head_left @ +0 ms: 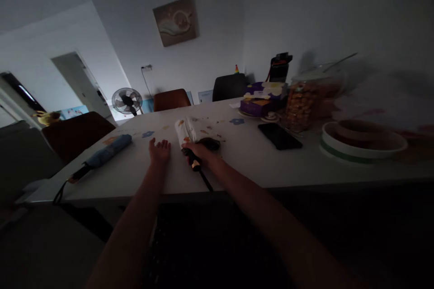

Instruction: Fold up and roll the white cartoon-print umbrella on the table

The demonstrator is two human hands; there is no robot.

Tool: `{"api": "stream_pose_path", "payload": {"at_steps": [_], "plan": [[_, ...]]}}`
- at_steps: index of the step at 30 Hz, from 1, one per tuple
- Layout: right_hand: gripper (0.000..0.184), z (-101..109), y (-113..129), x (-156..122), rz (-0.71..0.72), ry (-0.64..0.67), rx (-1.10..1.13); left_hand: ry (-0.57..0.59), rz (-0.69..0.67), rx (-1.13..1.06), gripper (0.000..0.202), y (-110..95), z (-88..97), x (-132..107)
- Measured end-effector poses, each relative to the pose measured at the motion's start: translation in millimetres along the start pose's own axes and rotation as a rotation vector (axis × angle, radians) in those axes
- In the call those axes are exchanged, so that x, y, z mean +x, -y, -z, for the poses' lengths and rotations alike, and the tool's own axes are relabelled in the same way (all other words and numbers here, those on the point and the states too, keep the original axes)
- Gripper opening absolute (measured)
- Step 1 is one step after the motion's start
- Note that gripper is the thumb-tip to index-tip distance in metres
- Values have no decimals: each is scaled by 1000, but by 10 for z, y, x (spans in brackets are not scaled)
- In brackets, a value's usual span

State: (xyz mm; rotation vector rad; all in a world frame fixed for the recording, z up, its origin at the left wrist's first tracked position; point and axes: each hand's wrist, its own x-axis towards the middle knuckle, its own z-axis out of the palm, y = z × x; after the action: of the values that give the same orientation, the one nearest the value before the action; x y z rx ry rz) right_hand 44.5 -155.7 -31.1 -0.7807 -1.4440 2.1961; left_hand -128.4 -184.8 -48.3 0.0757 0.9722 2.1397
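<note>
My right hand is wrapped round the dark handle of a folded white umbrella with small orange prints. The umbrella lies on the table, its handle and black strap pointing toward me. Beside it, to the left, my left hand rests on the tabletop with its fingers apart and nothing in it. A second folded umbrella, blue with a dark handle and a loop strap, lies at the table's left edge. Just right of the white umbrella is a dark object, too dim to name.
A black phone lies right of centre on the white table. Behind it stand purple boxes, a jar of nuts and a black bottle. A white bowl with a green band sits at right. Chairs line the far side.
</note>
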Motion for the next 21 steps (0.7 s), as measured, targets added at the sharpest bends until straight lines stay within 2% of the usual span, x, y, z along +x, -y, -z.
{"api": "stream_pose_path", "payload": {"at_steps": [3, 5, 11, 13, 15, 17, 19, 21], "plan": [[19, 8, -13, 0, -66, 113, 42, -13, 8, 42, 20, 11, -30, 9], [17, 21, -29, 18, -49, 157, 44, -16, -50, 138, 17, 37, -52, 25], [14, 34, -81, 47, -33, 169, 50, -115, -617, 588, 12, 149, -201, -93], [21, 34, -95, 38, 13, 173, 33, -27, -803, 768, 13, 190, -320, -200], [30, 45, -105, 34, 56, 174, -29, 142, -915, 969, 13, 235, -475, -303], [37, 62, -105, 36, 96, 156, -81, 336, -860, 1101, 14, 280, -650, -374], [39, 72, -93, 29, 116, 130, -111, 502, -701, 1195, 16, 319, -819, -403], [35, 64, -75, -11, 106, 153, -142, 612, -556, 1253, 18, 368, -968, -404]]}}
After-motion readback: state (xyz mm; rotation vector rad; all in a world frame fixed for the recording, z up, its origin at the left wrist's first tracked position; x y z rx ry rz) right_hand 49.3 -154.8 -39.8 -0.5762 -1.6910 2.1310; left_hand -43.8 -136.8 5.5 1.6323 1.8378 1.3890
